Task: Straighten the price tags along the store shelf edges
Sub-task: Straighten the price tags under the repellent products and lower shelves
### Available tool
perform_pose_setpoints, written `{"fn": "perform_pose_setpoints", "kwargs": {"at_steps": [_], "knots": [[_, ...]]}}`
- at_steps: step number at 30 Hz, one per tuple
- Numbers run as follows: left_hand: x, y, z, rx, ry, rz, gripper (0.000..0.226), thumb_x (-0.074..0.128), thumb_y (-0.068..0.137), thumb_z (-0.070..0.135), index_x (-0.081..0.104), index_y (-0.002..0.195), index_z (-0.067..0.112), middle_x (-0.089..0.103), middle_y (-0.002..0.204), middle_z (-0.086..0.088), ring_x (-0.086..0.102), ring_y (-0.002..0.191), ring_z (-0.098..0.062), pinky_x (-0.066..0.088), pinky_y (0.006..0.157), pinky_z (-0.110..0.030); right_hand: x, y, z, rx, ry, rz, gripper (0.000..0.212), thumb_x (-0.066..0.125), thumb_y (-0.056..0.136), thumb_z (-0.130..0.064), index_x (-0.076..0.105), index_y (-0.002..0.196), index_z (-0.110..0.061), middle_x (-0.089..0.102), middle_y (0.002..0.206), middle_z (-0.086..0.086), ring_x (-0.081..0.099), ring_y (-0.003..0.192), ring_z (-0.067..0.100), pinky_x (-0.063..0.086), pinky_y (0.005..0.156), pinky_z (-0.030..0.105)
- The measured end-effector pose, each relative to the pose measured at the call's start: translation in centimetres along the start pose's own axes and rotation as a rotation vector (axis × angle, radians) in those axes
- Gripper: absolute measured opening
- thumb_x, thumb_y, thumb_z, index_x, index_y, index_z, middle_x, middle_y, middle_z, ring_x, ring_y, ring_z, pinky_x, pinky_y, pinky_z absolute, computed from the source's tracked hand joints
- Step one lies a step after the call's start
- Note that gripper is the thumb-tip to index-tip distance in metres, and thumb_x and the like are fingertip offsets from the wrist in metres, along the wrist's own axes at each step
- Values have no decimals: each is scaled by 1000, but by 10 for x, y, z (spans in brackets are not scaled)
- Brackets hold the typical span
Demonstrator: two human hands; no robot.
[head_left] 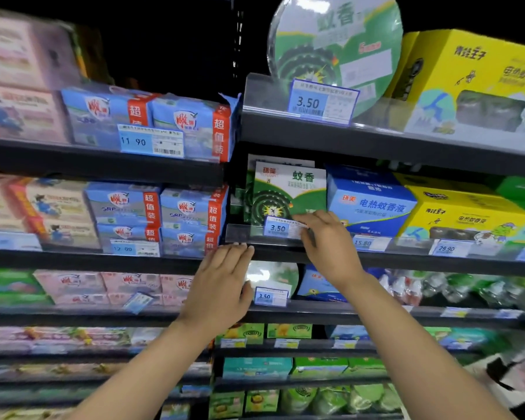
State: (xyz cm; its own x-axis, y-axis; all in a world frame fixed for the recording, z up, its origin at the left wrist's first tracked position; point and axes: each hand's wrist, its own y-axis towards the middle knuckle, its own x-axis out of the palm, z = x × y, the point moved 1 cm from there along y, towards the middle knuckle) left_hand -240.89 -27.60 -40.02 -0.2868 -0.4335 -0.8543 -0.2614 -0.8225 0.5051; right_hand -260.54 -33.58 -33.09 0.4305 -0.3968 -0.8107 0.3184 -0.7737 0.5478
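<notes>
Both arms reach up to the middle shelf: the right hand [328, 241] pinches the right end of a blue price tag [281, 228] reading 3.50, which sits in the clear strip [240, 234] on the shelf edge. The left hand [222, 283] lies flat, fingers pressed together, fingertips touching the rail below the strip. Behind the tag stands a green box [288, 192] marked 蚊香; neighbouring tags read 15.80 and 29.90.
</notes>
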Motion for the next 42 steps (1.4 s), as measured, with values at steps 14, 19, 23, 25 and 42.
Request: {"fn": "perform_pose_setpoints", "kwargs": {"at_steps": [14, 19, 23, 25, 42], "knots": [[-12, 23, -3, 46, 7, 52, 51, 46, 83, 33, 57, 127, 10, 59, 120, -2, 44, 114, -19, 25, 106, -35, -25, -11, 14, -5, 92, 103, 15, 59, 89, -4, 65, 102, -9, 62, 94, 3, 54, 91, 20, 39, 80, 22], [-11, 31, 3, 25, 15, 80, 49, 46, 84, 32, 58, 126, 9, 58, 122, -2, 44, 116, -20, 26, 105, -35, -21, -16, 31, 2, 156, 73, 12, 57, 92, -14, 64, 101, -10, 62, 90, 2, 54, 89, 21, 40, 76, 24], [-7, 31, 4, 5, 40, 75, 49, 46, 84, 31, 58, 125, 8, 57, 121, -3, 43, 116, -21, 28, 104, -36, -11, -21, 39, 17, 235, 76, 21, 51, 92, -25, 65, 99, -12, 60, 88, -2, 53, 87, 18, 45, 73, 28], [-5, 31, 5, -1, 54, 62, 50, 47, 84, 31, 57, 127, 8, 56, 123, -3, 43, 116, -22, 31, 103, -38, -6, -22, 42, -12, 234, 92, 21, 51, 92, -25, 65, 98, -12, 61, 87, -1, 51, 86, 19, 43, 75, 29], [-3, 39, 12, -72, 29, 86, 45, 48, 83, 28, 56, 122, 8, 52, 117, -4, 46, 110, -23, 36, 93, -36, 15, -23, 46, -80, 200, 254, 18, 54, 90, -19, 67, 94, -8, 60, 89, 3, 47, 85, 20, 39, 75, 32]]}}
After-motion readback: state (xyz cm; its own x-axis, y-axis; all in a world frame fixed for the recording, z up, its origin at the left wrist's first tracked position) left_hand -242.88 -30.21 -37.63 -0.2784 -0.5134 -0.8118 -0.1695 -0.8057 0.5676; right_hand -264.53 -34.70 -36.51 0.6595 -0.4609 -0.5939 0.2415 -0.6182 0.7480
